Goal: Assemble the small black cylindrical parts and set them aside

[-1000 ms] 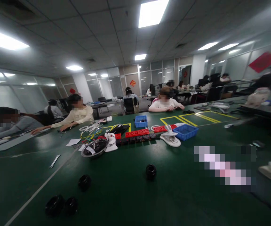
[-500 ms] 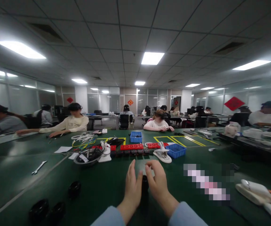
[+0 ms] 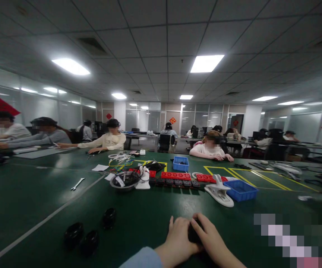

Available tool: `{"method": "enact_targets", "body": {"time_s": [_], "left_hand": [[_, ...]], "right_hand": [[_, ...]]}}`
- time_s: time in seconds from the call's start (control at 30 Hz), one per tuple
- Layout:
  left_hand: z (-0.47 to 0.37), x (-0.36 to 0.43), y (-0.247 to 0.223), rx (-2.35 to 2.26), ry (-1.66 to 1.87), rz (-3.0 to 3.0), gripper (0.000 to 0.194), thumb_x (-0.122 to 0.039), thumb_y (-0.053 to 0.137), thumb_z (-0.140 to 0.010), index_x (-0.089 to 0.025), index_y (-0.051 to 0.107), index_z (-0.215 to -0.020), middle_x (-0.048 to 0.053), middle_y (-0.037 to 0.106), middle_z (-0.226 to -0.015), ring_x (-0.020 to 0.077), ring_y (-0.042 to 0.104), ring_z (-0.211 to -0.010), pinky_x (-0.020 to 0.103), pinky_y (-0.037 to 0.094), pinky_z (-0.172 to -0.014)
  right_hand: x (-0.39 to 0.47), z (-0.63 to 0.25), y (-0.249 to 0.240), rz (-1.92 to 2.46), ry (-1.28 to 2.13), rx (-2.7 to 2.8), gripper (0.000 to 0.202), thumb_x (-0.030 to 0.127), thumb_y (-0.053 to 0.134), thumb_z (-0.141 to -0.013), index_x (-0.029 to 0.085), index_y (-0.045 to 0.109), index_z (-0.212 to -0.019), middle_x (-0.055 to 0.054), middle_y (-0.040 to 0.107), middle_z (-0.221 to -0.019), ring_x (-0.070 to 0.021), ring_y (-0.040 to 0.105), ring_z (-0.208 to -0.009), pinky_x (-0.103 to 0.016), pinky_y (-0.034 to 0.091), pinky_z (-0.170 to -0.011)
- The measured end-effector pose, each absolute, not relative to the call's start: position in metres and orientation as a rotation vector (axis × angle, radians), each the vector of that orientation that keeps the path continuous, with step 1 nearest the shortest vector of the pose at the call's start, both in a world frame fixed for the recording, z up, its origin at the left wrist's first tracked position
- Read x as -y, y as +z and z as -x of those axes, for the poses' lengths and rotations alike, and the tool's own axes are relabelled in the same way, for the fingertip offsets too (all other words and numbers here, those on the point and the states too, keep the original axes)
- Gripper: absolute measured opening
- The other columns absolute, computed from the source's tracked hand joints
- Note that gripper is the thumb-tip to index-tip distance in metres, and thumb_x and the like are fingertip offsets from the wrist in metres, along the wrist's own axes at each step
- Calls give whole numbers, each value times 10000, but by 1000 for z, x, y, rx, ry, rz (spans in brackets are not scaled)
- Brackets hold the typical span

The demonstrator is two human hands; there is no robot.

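Near the front of the green table, my left hand (image 3: 179, 238) and my right hand (image 3: 212, 240) are closed round a small black object (image 3: 195, 231). Only part of it shows between the fingers, the rest being covered. To their left stand several round black pieces: one (image 3: 109, 218) by itself, another (image 3: 73, 235) further left, and one more (image 3: 89, 242) close beside that one.
Across the middle lie red socket strips (image 3: 176, 176), a bowl of black cables (image 3: 124, 181), white clamp bases (image 3: 219, 193) and blue bins (image 3: 240, 190). A wrench (image 3: 78, 184) lies at left. People sit on the far side.
The view has swung left, so the table's things sit further right. My hands were raised and apart around the dark piece; now both are lower and wrapped round it.
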State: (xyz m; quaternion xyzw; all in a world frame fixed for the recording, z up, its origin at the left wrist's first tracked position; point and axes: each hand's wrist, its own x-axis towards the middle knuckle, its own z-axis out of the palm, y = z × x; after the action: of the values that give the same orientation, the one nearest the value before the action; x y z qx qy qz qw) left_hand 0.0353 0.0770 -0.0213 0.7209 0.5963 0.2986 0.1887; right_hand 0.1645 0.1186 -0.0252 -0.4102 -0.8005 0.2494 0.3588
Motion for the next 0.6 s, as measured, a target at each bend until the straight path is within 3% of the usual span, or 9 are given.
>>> {"method": "enact_targets", "body": {"time_s": [0.2, 0.37, 0.43, 0.53, 0.6], "left_hand": [[-31, -61, -24, -1747, 829, -2061, 469, -442, 691, -547, -175, 629, -928, 89, 616, -983, 281, 532, -979, 445, 274, -988], [-17, -9, -21, -1696, 793, -2098, 382, -354, 699, -557, -186, 608, -888, 45, 607, -941, 237, 532, -917, 381, 316, -953], [-10, 17, -17, -1657, 775, -2105, 371, -333, 695, -565, -178, 600, -888, 45, 605, -936, 226, 537, -898, 386, 303, -970], [1, 47, -16, -1580, 649, -2074, 283, -271, 589, -680, -202, 587, -954, 50, 615, -994, 218, 534, -952, 398, 302, -988], [8, 58, -19, -1536, 638, -2038, 281, -311, 523, -771, -217, 584, -1029, 67, 601, -1105, 223, 504, -1055, 404, 268, -1024]], "right_hand": [[-87, -164, -10, 1111, 412, 2265, 282, 449, 447, -818, 180, 519, -779, -44, 587, -785, -202, 538, -748, -318, 405, -676], [-26, -156, 0, 1177, 250, 2344, 126, 288, 528, -776, 163, 514, -780, -72, 570, -848, -216, 533, -814, -312, 412, -689], [-7, -152, -5, 1125, 208, 2396, 157, 271, 585, -726, 163, 508, -809, -62, 574, -827, -202, 542, -765, -291, 417, -650], [5, -147, -24, 860, 20, 2452, 302, 408, 650, -680, 181, 492, -802, -21, 574, -740, -172, 532, -637, -263, 394, -555], [6, -143, -36, 663, -220, 2432, 294, 471, 558, -776, 191, 469, -758, -2, 561, -667, -154, 509, -571, -256, 350, -496]]}}
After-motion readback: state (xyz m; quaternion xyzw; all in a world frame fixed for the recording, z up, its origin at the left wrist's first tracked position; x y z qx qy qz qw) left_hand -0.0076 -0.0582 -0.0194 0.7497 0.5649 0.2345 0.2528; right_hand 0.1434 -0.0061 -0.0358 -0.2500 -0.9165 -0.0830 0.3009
